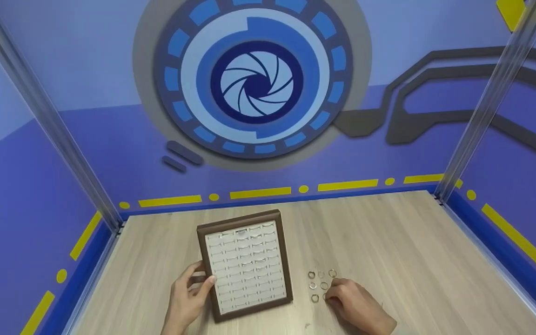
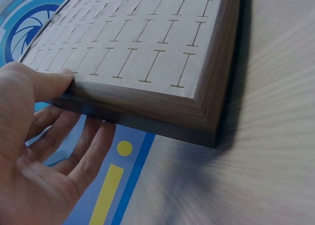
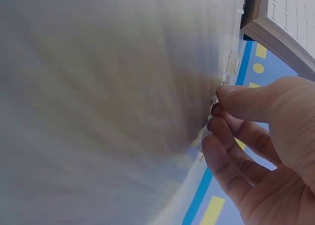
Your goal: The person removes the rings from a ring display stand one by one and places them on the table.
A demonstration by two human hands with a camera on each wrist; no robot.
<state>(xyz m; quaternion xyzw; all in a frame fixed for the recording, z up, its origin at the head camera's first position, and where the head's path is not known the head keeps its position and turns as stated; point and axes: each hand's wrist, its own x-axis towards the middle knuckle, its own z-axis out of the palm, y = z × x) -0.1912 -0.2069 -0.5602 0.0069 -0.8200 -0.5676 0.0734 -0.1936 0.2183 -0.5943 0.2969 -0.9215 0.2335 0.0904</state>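
A ring display tray [image 1: 285, 260] has a brown wood-look frame and a pale insert with rows of slits. My left hand [image 1: 186, 295] grips its left edge, thumb on top and fingers underneath; in the left wrist view that edge is raised. A shiny piece [image 1: 241, 231] shows in a slit of the top row. Several rings [image 1: 315, 298] lie on the table right of the tray, spaced in rough rows. My right hand [image 1: 358, 304] is over the lower right ones, thumb and forefinger pinching a ring [image 1: 325, 296] mostly hidden by the fingertips.
The light wood table [image 1: 403, 251] carries the tray and rings. Blue printed walls [image 1: 110, 153] stand behind and at both sides, with metal posts [image 1: 482, 102] at the back corners.
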